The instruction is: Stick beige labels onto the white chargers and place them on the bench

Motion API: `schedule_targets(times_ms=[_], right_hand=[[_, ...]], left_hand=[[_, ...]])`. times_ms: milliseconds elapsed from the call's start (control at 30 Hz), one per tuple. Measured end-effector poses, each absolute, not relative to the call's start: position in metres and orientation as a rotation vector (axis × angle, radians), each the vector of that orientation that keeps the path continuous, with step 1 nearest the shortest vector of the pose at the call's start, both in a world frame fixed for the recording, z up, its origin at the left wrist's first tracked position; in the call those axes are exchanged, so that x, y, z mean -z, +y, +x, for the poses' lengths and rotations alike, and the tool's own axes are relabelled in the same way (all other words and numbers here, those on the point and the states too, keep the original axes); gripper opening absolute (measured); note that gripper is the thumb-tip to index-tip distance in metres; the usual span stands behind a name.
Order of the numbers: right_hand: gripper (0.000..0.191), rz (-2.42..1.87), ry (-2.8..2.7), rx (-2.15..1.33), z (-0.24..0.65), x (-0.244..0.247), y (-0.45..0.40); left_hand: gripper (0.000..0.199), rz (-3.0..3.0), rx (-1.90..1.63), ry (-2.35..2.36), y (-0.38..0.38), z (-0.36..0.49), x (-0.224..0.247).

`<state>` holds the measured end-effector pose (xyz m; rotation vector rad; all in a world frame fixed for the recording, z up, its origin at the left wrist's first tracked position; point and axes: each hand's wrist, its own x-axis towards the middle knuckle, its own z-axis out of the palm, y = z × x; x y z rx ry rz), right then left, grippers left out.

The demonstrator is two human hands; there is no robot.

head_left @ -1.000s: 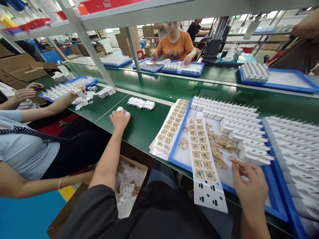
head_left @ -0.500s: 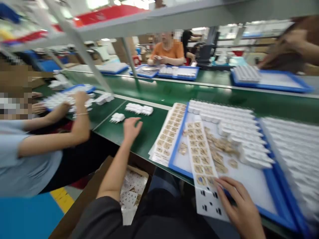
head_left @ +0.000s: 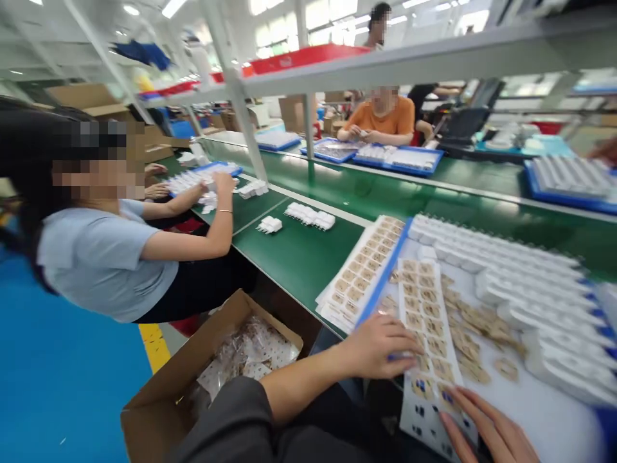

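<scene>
Right hand [head_left: 499, 429], fingers parted, at the label sheet [head_left: 436, 347]'s lower end; left hand [head_left: 383, 348], fingers loosely bent, at its left edge; grip indeterminable for both. The sheet, partly over the blue tray [head_left: 386, 270], is probably light and pliable, best held by its margin.

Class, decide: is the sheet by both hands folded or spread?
Spread: the sheet lies unfolded, its two columns of tan stickers showing.

At lower right, a long white paper sheet [head_left: 424, 325] bears two columns of rounded tan stickers [head_left: 436, 348]; the shallow plastic tray [head_left: 389, 267] has a blue rim. Mid-frame, the flat workbench [head_left: 289, 270] is glossy green.
</scene>
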<state>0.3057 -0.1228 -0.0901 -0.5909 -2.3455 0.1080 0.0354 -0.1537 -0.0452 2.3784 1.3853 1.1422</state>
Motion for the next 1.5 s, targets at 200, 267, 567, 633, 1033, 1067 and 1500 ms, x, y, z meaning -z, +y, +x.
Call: schedule_targets(times_ms=[200, 267, 567, 633, 1033, 1067, 1500], right_hand=[[0.037, -0.988, -2.285, -0.266, 0.286, 0.057, -0.157], [0.037, -1.049, -2.288, -0.301, 0.283, 0.053, -0.160], [0.019, -1.134, -2.227, -0.280, 0.264, 0.044, -0.164], [0.014, -1.149, -2.216, -0.307, 0.258, 0.043, -0.161], [0.006, -0.960, -1.644, -0.873, 0.286, 0.034, -0.153], [0.007, -0.963, -1.557, -0.877, 0.293, 0.034, -0.151], [0.021, -1.065, -1.350, -0.948, 0.317, 0.048, -0.151]], left_hand=[[0.025, 2.350, -1.016, 1.373, -0.174, 0.039, 0.045], [0.028, 2.403, -0.910, 1.339, -0.173, 0.036, 0.048], [0.025, 2.524, -0.832, 1.378, -0.175, 0.040, 0.053], [0.026, 2.513, -0.830, 1.391, -0.176, 0.040, 0.054], [0.055, 2.417, -0.551, 1.335, -0.174, 0.034, 0.042], [0.056, 2.411, -0.553, 1.316, -0.170, 0.034, 0.037], [0.044, 2.750, -0.660, 1.342, -0.018, 0.187, 0.005]])
